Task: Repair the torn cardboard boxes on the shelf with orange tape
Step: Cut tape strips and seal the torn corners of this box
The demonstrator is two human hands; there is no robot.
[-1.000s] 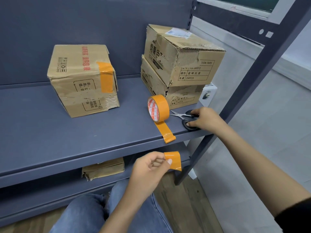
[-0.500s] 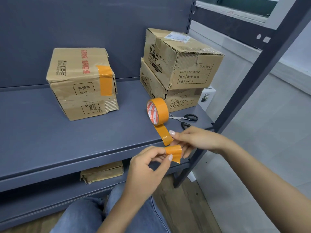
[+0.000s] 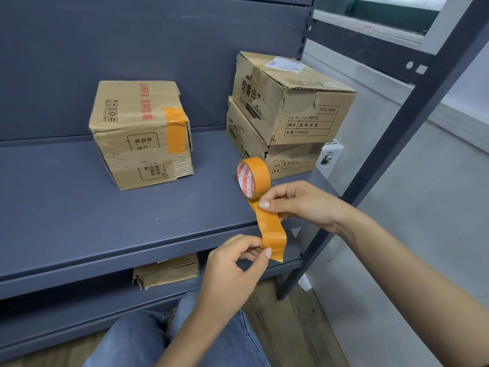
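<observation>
A short strip of orange tape (image 3: 272, 231) is stretched between my hands just in front of the shelf edge. My left hand (image 3: 232, 266) pinches its lower end and my right hand (image 3: 304, 205) pinches its upper end. The orange tape roll (image 3: 254, 177) stands on edge on the grey shelf (image 3: 79, 207) right behind the strip. A cardboard box (image 3: 137, 144) at the left carries an orange tape patch (image 3: 174, 128). At the right, a torn box (image 3: 291, 102) sits on another torn box (image 3: 288, 162).
A dark slanted shelf post (image 3: 397, 144) runs down the right side, close to my right forearm. Flattened cardboard (image 3: 166, 271) lies on the lower shelf. My knees in jeans (image 3: 172, 337) are below the hands. A white fitting (image 3: 330, 154) sits behind the stacked boxes.
My right hand left the scissors on the shelf, came across to the strip held by my left hand and now pinches its upper end. The strip is pulled out longer between both hands.
</observation>
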